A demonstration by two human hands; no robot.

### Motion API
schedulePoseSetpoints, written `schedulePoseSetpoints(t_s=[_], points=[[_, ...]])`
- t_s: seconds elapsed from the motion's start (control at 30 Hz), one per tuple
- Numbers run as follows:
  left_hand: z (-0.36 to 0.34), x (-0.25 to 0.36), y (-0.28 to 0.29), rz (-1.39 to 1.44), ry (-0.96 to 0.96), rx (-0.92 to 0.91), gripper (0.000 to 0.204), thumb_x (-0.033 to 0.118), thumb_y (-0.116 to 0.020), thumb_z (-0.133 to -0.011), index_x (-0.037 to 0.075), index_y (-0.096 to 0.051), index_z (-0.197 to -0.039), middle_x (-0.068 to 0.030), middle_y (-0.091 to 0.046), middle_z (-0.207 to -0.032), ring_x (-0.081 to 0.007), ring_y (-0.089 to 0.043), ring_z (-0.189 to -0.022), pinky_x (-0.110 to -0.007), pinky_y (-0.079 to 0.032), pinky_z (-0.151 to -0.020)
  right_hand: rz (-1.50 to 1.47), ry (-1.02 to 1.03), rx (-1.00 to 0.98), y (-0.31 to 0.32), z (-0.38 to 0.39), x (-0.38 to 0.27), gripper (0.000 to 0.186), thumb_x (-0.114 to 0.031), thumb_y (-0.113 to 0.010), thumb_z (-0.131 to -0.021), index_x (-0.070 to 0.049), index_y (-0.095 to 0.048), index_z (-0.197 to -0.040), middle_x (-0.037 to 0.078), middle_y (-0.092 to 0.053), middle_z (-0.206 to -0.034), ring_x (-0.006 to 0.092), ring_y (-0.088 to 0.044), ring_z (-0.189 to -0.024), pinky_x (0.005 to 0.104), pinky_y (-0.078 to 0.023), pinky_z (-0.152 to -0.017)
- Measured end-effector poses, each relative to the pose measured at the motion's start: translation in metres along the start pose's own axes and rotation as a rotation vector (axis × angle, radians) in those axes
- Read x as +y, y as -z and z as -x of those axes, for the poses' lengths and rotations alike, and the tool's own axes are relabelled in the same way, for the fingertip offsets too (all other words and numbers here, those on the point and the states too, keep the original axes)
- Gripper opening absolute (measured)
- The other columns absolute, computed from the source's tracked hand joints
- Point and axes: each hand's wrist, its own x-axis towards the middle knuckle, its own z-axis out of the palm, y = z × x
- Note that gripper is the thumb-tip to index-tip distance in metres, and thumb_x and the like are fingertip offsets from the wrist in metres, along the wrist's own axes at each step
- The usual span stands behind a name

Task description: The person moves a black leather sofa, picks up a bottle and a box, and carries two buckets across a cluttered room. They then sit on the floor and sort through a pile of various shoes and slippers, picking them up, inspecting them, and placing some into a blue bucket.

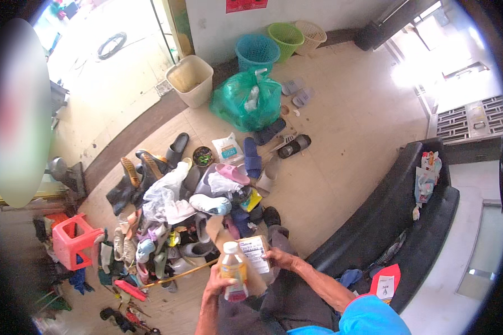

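Note:
My left hand (217, 281) is closed around a plastic bottle (233, 270) with a white cap, a yellow-orange band and reddish colour near its base. Beside it, my right hand (278, 259) grips the edge of a small brown cardboard box (255, 254) that carries a white printed label. A strip of brown cardboard (220, 231) sticks up behind the bottle; whether it belongs to the box I cannot tell. Both things are held close together above my dark trousers. Just beyond them on the floor lies a big heap of shoes and slippers (198, 248).
A red plastic stool (77, 243) lies left of the heap. Beyond it are a green plastic bag (243, 106), a cream bin (191, 78) and blue (257, 51), green (285, 40) and cream (310, 36) baskets. A black sofa (369, 218) runs along the right.

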Motion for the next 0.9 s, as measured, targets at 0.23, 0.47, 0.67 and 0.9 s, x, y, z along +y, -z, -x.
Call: schedulePoseSetpoints(t_s=[0.23, 0.47, 0.67, 0.9], points=[[0.047, 0.038, -0.083, -0.143, -0.085, 0.256, 0.081, 0.038, -0.083, -0.057, -0.003, -0.059, -0.123, -0.0104, -0.05, -0.122, -0.0258, -0.052, -0.115, -0.039, -0.044, -0.097, 0.351, -0.075, -0.037, -0.026, 0.045, -0.067, 0.077, -0.049, -0.068, -0.083, 0.001, -0.046, -0.137, 0.01, -0.061, -0.121, 0.024, -0.061, -0.108, 0.0391, -0.054, -0.084], [0.13, 0.059, -0.125, -0.59, -0.108, 0.695, 0.081, 0.046, -0.086, -0.058, 0.002, -0.064, -0.122, -0.016, -0.053, -0.123, -0.0317, -0.052, -0.117, -0.043, -0.04, -0.105, 0.824, -0.225, -0.128, -0.025, 0.047, -0.129, 0.05, -0.038, -0.065, -0.091, 0.002, -0.06, -0.12, 0.011, -0.067, -0.101, 0.0167, -0.066, -0.084, 0.0299, -0.056, -0.068], [0.233, 0.022, -0.091, -0.782, 0.061, 1.138, 0.091, 0.059, -0.085, -0.056, 0.001, -0.064, -0.122, -0.0326, -0.044, -0.124, -0.0412, -0.051, -0.117, -0.043, -0.043, -0.102, 0.789, -0.079, 0.341, 0.031, 0.055, -0.147, 0.039, -0.026, -0.064, -0.091, 0.01, -0.06, -0.105, 0.013, -0.065, -0.081, 0.0203, -0.067, -0.067, 0.0303, -0.054, -0.053], [0.39, -0.09, -0.047, -0.421, 0.192, 1.399, 0.093, 0.063, -0.083, -0.056, 0.001, -0.064, -0.122, -0.0321, -0.041, -0.128, -0.0422, -0.048, -0.121, -0.045, -0.041, -0.104, 1.174, -0.13, 0.346, -0.028, 0.061, -0.154, 0.041, -0.025, -0.059, -0.09, 0.013, -0.056, -0.107, 0.021, -0.068, -0.088, 0.0267, -0.07, -0.067, 0.0345, -0.059, -0.056]])
